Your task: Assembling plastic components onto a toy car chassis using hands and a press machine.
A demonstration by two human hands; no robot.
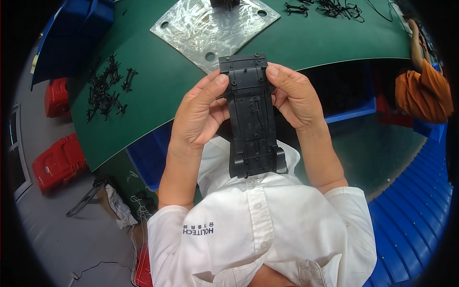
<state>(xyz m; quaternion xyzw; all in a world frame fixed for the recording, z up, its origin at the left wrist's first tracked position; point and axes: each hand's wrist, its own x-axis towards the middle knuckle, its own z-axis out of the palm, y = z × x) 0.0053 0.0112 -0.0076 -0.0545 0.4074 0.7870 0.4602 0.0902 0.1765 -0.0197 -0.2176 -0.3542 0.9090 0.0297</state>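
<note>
Between my two hands is a long black plastic chassis plate (252, 115), held up in front of my chest with its far end over the table edge. Small posts, ribs and holes cover the face turned toward me. My left hand (203, 103) grips its left edge near the far end, thumb on top and fingers behind. On the right edge, my right hand (294, 93) holds it the same way, thumb pressed on the upper corner. The near end hangs free, close to my white shirt. What lies behind the plate is hidden.
A green table (143, 76) spreads ahead, carrying a metal base plate (210, 33) with holes. Black plastic parts (105, 88) lie in a pile at left, more black parts (334, 8) at far right. A blue bin (71, 38) stands far left; another person's orange sleeve (423, 91) shows right.
</note>
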